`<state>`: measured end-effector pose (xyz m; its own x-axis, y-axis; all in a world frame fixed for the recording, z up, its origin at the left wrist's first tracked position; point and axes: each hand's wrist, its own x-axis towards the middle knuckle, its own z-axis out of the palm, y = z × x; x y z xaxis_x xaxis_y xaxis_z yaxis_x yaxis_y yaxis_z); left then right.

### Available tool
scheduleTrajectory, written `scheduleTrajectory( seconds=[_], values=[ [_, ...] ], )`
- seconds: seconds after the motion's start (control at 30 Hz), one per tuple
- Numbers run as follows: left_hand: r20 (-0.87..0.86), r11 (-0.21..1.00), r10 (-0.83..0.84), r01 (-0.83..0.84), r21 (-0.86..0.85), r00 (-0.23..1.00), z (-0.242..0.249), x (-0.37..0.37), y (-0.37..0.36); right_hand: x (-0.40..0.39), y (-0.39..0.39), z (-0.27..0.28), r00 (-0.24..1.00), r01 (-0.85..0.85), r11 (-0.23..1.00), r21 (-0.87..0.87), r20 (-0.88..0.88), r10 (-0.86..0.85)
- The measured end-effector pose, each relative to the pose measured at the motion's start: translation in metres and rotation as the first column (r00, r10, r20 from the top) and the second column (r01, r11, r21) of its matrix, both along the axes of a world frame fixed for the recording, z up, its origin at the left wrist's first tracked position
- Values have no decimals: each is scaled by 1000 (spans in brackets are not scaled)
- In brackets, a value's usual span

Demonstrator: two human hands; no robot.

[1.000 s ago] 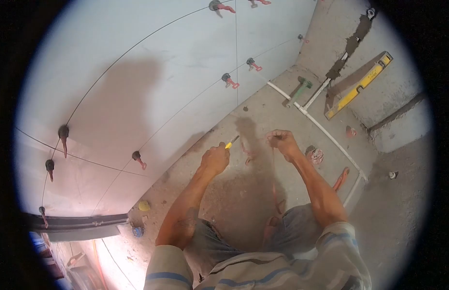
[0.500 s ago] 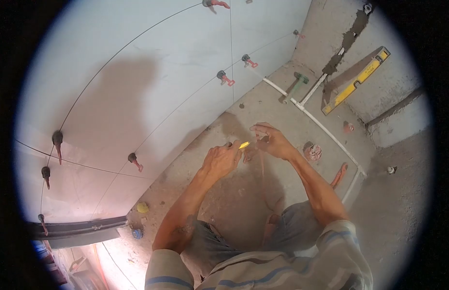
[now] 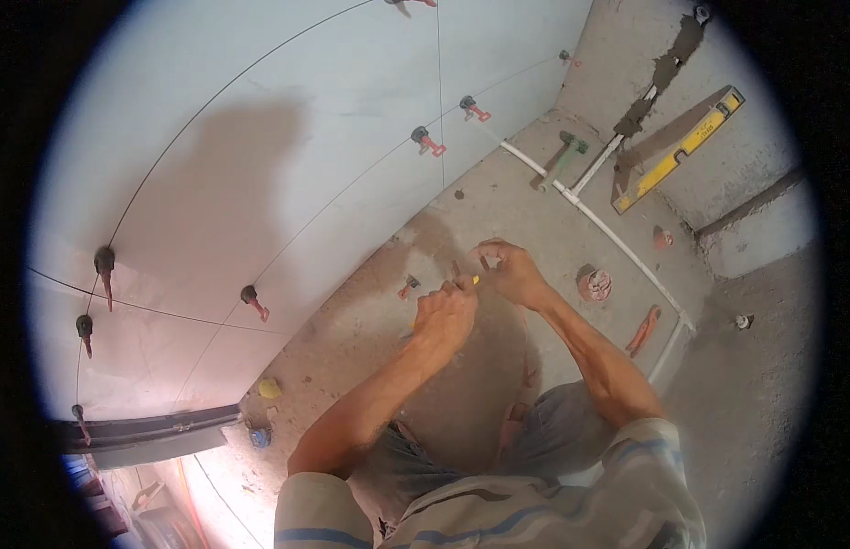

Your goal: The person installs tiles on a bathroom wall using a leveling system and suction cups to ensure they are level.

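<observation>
My left hand (image 3: 446,316) is closed around a slim yellow tool (image 3: 476,280); its tip shows beside my fingers, and a bit of yellow shows behind the hand. The tool's exact kind is hidden. Close by on the right, my right hand (image 3: 516,274) has its fingers bent together in a pinch, fingertips right by the yellow tip. Whatever it pinches is too small to make out. On the floor left of my hands lies a black and red tile-levelling clip (image 3: 408,286).
Several black and red levelling clips (image 3: 251,296) stick out of the tiled wall (image 3: 352,101). A green hammer (image 3: 562,160) lies near white pipes (image 3: 617,238). A yellow spirit level (image 3: 678,154) leans at the right wall. Orange-handled pliers (image 3: 643,331) and a floor pipe opening (image 3: 593,284) lie right.
My left hand has moved right and slightly down, bringing the yellow tool up to my right hand's fingers. The floor clip, formerly hidden behind the left hand, is now visible.
</observation>
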<state>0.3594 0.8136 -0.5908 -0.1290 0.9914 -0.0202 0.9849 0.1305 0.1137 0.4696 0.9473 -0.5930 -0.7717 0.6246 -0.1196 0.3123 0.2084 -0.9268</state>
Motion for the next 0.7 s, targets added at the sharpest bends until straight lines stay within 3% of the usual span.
scheduleTrajectory(
  seconds=[0.13,0.2,0.23,0.3,0.4,0.47,0.5,0.57,0.7],
  values=[
    [67,999,49,-48,-19,997,-6,3,-2,-4,-5,-7,1000,14,1000,-4,27,-14],
    [213,972,18,33,-233,977,-16,2,-3,-10,-9,3,999,15,1000,6,52,-16],
    [222,974,30,22,-226,975,-34,0,-5,-16,-14,27,999,10,998,-59,-45,-13],
    [130,928,223,-169,-333,966,-72,-9,-14,-9,-9,38,989,18,991,-131,-140,-36],
    [143,964,149,-112,-241,978,-59,-37,-3,9,19,12,993,93,996,6,-72,-92],
    [148,947,232,-188,-262,961,-49,-48,0,13,30,-27,962,189,978,-84,-181,-202],
    [162,923,312,-259,-285,936,-47,-51,0,17,31,-33,965,182,979,-88,-174,-195],
    [188,913,343,-280,-296,920,-41,-60,2,22,39,-42,948,298,919,-257,-34,-316],
    [250,899,389,-305,-316,887,-26,-65,1,22,49,-53,932,304,892,-335,-91,-351]
  ],
)
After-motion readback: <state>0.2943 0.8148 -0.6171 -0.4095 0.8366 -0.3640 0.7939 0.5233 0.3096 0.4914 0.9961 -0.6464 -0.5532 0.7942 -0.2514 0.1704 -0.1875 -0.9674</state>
